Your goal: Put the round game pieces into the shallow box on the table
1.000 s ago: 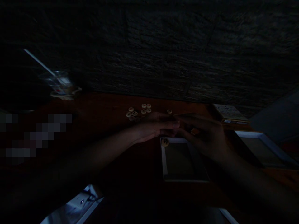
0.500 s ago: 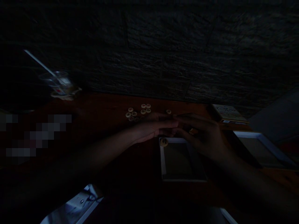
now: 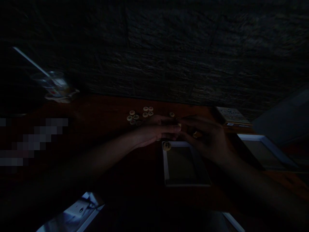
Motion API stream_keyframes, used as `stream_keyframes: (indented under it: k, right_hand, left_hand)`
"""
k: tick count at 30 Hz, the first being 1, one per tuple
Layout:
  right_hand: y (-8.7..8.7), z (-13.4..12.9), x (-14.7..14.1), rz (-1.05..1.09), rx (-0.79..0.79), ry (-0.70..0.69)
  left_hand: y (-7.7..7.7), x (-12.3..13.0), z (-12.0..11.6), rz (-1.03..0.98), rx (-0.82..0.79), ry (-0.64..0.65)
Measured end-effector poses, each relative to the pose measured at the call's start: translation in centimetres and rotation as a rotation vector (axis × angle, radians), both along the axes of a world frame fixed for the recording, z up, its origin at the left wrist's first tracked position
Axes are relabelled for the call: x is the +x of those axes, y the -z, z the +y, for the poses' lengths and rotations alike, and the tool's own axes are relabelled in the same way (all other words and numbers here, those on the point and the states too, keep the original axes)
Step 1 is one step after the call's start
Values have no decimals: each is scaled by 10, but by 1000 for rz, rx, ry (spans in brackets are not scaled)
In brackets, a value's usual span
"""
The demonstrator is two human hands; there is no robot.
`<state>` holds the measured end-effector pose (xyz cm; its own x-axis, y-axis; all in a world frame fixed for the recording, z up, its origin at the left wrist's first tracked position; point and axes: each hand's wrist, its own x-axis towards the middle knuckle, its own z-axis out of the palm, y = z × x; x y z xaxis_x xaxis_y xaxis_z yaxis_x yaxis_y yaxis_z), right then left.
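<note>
Under dim light my left hand (image 3: 154, 130) reaches in from the left, thumb lying along its fingers. Its tips meet those of my right hand (image 3: 207, 133). A pale edge of a xiangqi piece (image 3: 179, 125) shows where the fingertips of both hands close together; most of it is hidden. Just below, another round xiangqi piece (image 3: 166, 146) with a black character rests on the corner of a shallow open box (image 3: 164, 167). Beyond my left hand several xiangqi pieces (image 3: 136, 117) lie grouped on the wooden table (image 3: 103, 108). A single piece (image 3: 171, 114) lies apart behind the fingertips.
A clear cup with a straw (image 3: 56, 83) stands back left by the stone wall (image 3: 149, 58). At the right are a closed flat box (image 3: 233, 115) and an open pale tray (image 3: 263, 141). A bright printed surface (image 3: 77, 211) shows at the lower left.
The whole view has shifted slightly, so things sit a little further left. The fingertips stay together, and a pale edge of a piece now shows between them.
</note>
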<state>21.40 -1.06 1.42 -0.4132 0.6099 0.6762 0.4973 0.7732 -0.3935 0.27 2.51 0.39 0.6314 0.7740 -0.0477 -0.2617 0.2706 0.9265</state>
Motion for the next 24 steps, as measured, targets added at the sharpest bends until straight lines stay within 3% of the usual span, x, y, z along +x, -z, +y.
stream_keyframes:
  k: [24]
  right_hand:
    - [-1, 1, 0, 15, 50, -26]
  left_hand:
    - [1, 1, 0, -24, 12, -17]
